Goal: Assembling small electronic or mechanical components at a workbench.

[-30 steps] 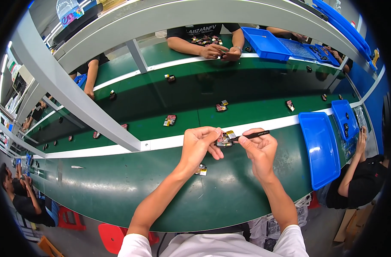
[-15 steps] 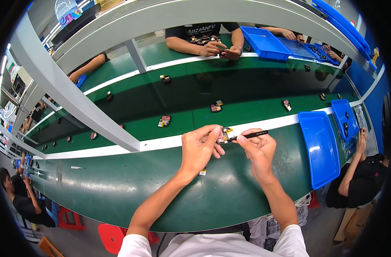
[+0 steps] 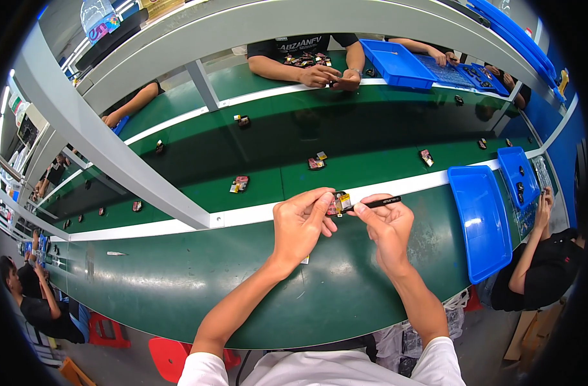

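My left hand (image 3: 296, 225) is closed on a small electronic part (image 3: 338, 202) with a black rim, a pinkish-red section and a yellow-and-white label, held above the green bench (image 3: 178, 276). My right hand (image 3: 392, 235) pinches slim black tweezers (image 3: 385, 201). Their tip points left and meets the part's right edge; whether it grips anything is too small to tell. Beneath my left wrist a yellow-and-white scrap (image 3: 305, 260) shows, mostly hidden.
Beyond a white rail (image 3: 255, 214) runs a green conveyor belt (image 3: 268, 180) carrying several similar parts (image 3: 240, 184). A blue tray (image 3: 479, 225) lies on the right. A grey metal post (image 3: 123, 151) slants across the left. Co-workers' hands (image 3: 320, 76) work opposite; others sit at both sides.
Parts on the belt have shifted slightly left. The part between my hands has turned a little, showing more of its yellow label. My hands have barely moved.
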`<state>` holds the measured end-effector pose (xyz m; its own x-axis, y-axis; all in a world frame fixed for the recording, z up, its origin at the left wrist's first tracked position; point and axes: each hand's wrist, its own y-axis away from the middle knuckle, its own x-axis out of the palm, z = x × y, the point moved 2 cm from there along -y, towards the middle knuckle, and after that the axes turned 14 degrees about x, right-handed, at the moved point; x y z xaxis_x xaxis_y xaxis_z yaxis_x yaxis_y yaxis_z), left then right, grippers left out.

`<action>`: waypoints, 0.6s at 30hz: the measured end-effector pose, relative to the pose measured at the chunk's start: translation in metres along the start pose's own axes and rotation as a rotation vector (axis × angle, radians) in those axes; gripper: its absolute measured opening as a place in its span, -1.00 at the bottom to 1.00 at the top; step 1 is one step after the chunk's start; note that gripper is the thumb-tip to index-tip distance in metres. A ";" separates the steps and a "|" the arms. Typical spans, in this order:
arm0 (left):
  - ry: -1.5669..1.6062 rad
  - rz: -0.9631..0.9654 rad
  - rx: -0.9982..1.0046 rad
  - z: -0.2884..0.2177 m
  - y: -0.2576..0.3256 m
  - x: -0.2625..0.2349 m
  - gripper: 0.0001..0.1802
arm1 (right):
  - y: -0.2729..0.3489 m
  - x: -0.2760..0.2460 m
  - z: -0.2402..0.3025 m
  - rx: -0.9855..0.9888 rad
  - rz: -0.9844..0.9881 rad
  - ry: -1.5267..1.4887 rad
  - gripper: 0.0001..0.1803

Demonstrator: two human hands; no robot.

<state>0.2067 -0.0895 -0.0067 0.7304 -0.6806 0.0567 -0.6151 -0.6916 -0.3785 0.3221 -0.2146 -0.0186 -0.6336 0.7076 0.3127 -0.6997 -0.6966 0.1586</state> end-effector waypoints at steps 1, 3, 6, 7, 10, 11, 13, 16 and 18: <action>-0.007 0.000 0.009 0.000 0.000 0.001 -0.75 | 0.000 -0.001 0.000 0.006 -0.009 -0.002 -0.87; -0.013 -0.001 0.017 0.001 -0.001 0.001 -0.75 | 0.000 -0.001 0.001 0.013 -0.003 0.008 -0.87; -0.034 0.010 0.035 0.000 -0.001 -0.001 -0.75 | -0.001 -0.001 0.001 0.024 0.004 0.023 -0.87; -0.036 0.012 0.031 0.000 -0.001 -0.001 -0.76 | -0.001 -0.001 0.001 0.027 0.006 0.030 -0.87; -0.048 0.024 0.015 -0.001 -0.002 -0.003 -0.77 | -0.001 -0.001 0.002 0.042 0.016 0.048 -0.85; -0.057 0.037 0.002 0.000 -0.002 -0.003 -0.78 | -0.002 0.000 0.001 0.041 0.014 0.048 -0.85; -0.055 0.047 -0.017 -0.001 -0.003 -0.003 -0.77 | -0.002 0.000 -0.001 -0.024 0.026 0.029 -0.85; -0.048 0.049 -0.054 -0.002 -0.006 -0.007 -0.76 | -0.001 0.002 0.002 -0.038 0.045 0.006 -0.83; -0.036 0.047 -0.067 -0.003 -0.008 -0.007 -0.75 | -0.004 -0.004 -0.003 -0.102 0.049 0.045 -0.83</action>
<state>0.2051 -0.0798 -0.0009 0.7097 -0.7045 0.0062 -0.6668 -0.6745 -0.3168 0.3260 -0.2142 -0.0227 -0.6803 0.6793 0.2753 -0.6961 -0.7163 0.0475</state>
